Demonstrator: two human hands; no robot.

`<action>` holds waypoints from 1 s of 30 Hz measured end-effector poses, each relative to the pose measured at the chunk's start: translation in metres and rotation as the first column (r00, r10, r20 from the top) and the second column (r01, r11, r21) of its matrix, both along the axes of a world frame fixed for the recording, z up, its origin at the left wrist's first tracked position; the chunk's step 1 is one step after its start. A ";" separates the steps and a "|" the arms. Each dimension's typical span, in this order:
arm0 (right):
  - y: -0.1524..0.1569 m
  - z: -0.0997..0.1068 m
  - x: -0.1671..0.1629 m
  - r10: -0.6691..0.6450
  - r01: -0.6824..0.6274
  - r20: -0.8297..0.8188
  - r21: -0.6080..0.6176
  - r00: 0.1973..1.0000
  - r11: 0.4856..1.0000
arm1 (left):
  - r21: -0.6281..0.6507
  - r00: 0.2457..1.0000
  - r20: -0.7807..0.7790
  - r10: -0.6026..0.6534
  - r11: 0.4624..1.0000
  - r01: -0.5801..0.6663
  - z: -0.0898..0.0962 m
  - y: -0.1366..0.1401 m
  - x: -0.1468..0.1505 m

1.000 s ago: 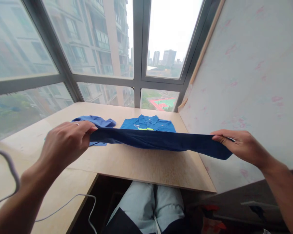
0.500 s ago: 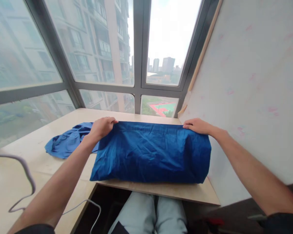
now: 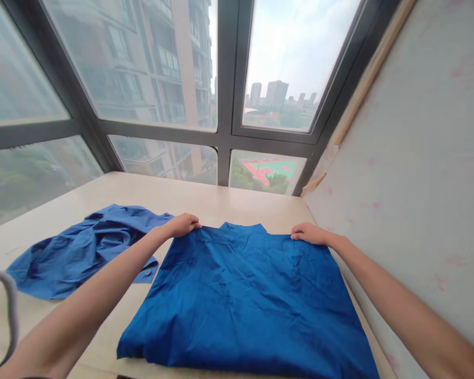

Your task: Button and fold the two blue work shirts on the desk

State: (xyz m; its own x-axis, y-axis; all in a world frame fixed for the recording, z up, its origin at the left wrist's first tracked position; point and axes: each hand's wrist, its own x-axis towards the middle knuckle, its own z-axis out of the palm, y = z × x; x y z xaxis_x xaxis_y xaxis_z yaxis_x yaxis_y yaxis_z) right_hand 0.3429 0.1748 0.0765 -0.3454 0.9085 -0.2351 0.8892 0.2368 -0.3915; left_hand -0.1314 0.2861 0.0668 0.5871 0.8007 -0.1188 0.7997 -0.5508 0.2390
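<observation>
A bright blue collared garment (image 3: 237,300), folded over with its hem edge toward the window, lies on the wooden table top. What looks like its collar (image 3: 243,228) shows beyond that edge. My left hand (image 3: 185,225) pinches the left end of the edge, fingers closed on the cloth. At the right end, my right hand (image 3: 308,233) grips the same edge between thumb and fingers. Beside my left forearm sits a crumpled blue cloth (image 3: 87,250) with a button near its lower right; whether it joins the garment I cannot tell.
The pale wooden table top (image 3: 174,195) runs up to the grey window frame (image 3: 223,142). A patterned wall (image 3: 411,173) stands close on the right. A grey cable (image 3: 12,310) curves at the lower left.
The garment's far edge has come down onto the table and the cloth is spread flatter, with the collar now showing. Both hands keep their hold. The view has tilted and shifted.
</observation>
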 end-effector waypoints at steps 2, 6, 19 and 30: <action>0.015 0.002 0.012 -0.040 0.041 -0.050 0.013 0.998 0.999 | 0.001 0.997 0.072 -0.011 1.000 0.011 -0.006 0.017 -0.004; 0.047 -0.013 0.025 -0.117 0.119 -0.039 0.058 0.992 0.991 | 0.052 0.986 0.158 0.057 0.996 -0.066 -0.027 0.041 -0.003; 0.031 -0.066 0.021 -0.193 0.226 -0.142 0.276 0.971 0.934 | 0.273 0.971 0.225 0.084 0.951 -0.146 -0.055 0.021 0.006; 0.088 -0.066 0.020 -0.227 0.229 -0.037 0.245 0.973 0.942 | 0.261 0.969 0.015 0.246 0.935 -0.242 -0.051 0.055 0.020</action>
